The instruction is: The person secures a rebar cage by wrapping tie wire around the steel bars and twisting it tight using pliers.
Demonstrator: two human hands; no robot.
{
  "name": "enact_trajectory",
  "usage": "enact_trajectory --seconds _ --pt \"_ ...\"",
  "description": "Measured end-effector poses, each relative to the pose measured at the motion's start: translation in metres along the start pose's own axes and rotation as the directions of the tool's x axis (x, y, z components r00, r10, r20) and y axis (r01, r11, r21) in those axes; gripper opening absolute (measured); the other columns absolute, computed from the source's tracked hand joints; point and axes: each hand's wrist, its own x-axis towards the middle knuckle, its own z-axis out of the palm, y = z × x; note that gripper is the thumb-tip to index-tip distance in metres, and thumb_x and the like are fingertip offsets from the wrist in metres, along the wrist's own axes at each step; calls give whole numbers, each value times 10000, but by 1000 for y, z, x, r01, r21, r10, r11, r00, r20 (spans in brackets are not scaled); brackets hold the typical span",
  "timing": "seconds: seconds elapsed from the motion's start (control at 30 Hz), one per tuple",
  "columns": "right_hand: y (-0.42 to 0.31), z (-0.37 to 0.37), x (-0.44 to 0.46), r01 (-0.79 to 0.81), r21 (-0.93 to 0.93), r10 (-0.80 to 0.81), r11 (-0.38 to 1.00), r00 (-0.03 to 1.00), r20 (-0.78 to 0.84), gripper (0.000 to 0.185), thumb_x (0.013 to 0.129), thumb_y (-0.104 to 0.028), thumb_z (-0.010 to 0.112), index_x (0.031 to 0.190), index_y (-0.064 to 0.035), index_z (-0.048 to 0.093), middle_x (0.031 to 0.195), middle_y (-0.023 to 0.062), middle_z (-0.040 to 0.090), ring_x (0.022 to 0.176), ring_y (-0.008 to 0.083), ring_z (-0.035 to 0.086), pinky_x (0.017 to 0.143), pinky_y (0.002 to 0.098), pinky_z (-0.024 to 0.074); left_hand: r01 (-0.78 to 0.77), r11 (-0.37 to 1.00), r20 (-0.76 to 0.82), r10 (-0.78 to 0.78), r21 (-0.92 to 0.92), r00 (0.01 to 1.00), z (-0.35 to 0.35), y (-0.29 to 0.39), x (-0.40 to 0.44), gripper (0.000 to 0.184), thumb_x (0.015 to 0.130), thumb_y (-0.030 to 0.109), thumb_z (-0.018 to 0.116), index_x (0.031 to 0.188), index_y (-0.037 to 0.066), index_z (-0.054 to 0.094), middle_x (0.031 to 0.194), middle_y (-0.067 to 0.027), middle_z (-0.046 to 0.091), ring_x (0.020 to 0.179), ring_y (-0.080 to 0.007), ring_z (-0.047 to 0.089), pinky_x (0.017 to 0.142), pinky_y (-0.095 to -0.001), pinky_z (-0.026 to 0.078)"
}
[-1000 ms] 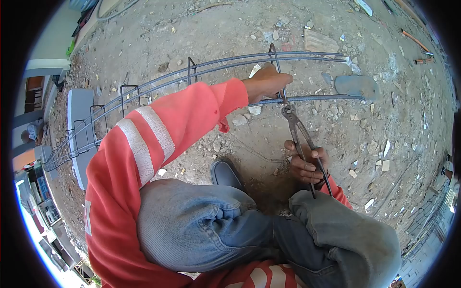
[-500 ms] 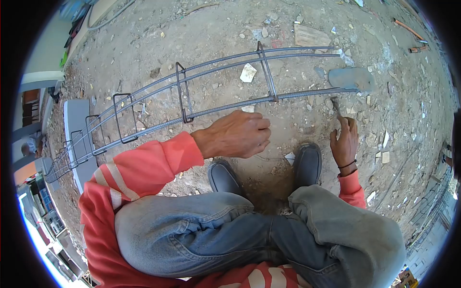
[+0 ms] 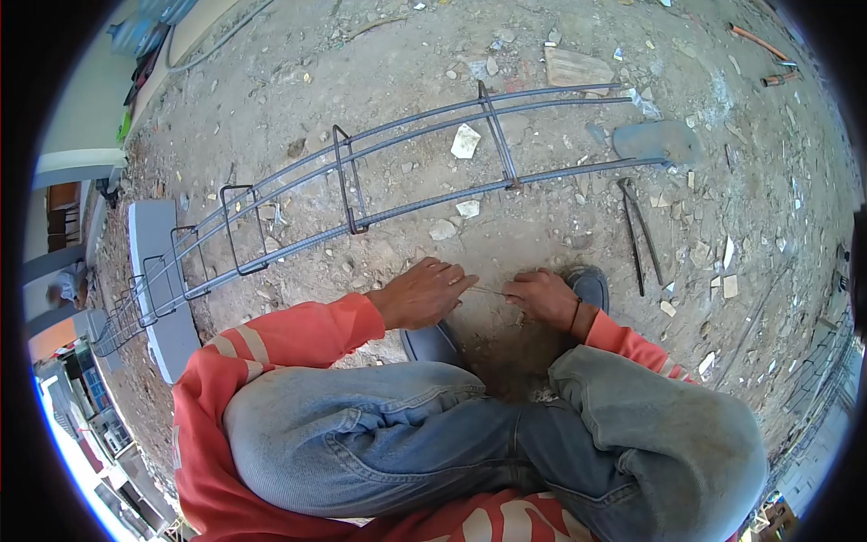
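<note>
A thin piece of wire (image 3: 489,291) stretches between my two hands, above the ground in front of my shoes. My left hand (image 3: 421,294) is closed and pinches one end of it. At the other end, the closed fingers of my right hand (image 3: 542,298) grip it. Long-handled pincers (image 3: 639,237) lie on the dirt to the right, jaws toward the rebar. Just beyond my hands, a rebar cage (image 3: 424,203) of long bars and square stirrups runs from the far left to the right.
A grey block (image 3: 163,289) supports the cage's left part. Near its right end lies a flat grey-blue slab (image 3: 655,142). A flat board (image 3: 578,70) and an orange-handled tool (image 3: 763,45) lie farther off. Stone chips and a white tile piece (image 3: 465,142) litter the ground.
My right hand has let go of the pincers, which now lie on the ground, and has moved left to the wire. My left hand has moved slightly down and left.
</note>
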Motion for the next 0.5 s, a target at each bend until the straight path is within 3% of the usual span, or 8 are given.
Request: enact_trajectory --seconds 0.03,0.07,0.1,0.17,0.3,0.37,0.43,0.5 --pt "0 -10 1 -28 -13 28 1000 1000 -11 153 866 -171 618 983 -97 683 873 104 631 827 320 624 767 423 487 114 963 120 -87 -243 989 -6 1 4 366 909 167 584 1243 17 585 1163 -186 610 1102 -329 585 925 -454 440" --pt "-1 -19 4 5 164 12 986 995 -104 154 878 -165 625 995 -90 692 832 116 628 782 334 617 728 421 484 238 859 263 -127 -453 956 -12 1 10 303 926 164 570 1187 16 617 1054 -197 649 990 -334 634 861 -425 472" --pt "-3 -31 7 54 328 15 943 979 -204 155 890 -158 631 1007 -83 701 791 129 624 738 347 611 689 418 481 195 866 256 -81 -460 963 -19 -1 17 303 926 164 570 1187 16 617 1054 -197 649 990 -334 634 861 -425 472" --pt "-8 -67 10 70 331 30 941 957 -289 156 893 -151 653 1006 -58 708 774 143 597 731 341 596 666 415 464 191 750 51 -206 -633 977 -37 -4 31 199 973 98 480 1016 10 654 792 -184 626 734 -305 629 679 -422 470" --pt "-10 -153 -13 177 395 -8 902 919 -393 135 883 -121 686 965 -21 724 771 110 639 669 243 573 632 338 438 324 682 253 -205 -656 945 -141 -1 68 258 999 182 483 910 15 659 707 -68 488 633 -154 401 601 -319 360" --pt "-1 -200 -50 66 417 117 906 911 -397 108 874 -94 694 921 -4 731 776 94 659 665 180 565 633 307 431 133 721 39 -146 -680 989 -174 -8 72 274 1004 200 491 892 6 648 710 -44 484 630 -120 380 591 -292 336" --pt "17 -241 -102 -103 345 269 933 837 -477 121 891 -96 693 937 9 732 811 73 688 748 124 612 685 290 474 173 752 17 -210 -636 978 -217 -19 68 284 1008 200 498 875 -11 634 718 -29 495 632 -103 370 589 -278 319" --pt "37 -266 -148 -138 402 371 905 717 -589 131 904 -92 678 948 18 734 855 53 705 791 114 611 737 264 476 127 778 -133 -260 -615 956 -236 -37 58 285 1013 176 491 846 -20 614 721 -8 514 630 -91 357 582 -269 308"
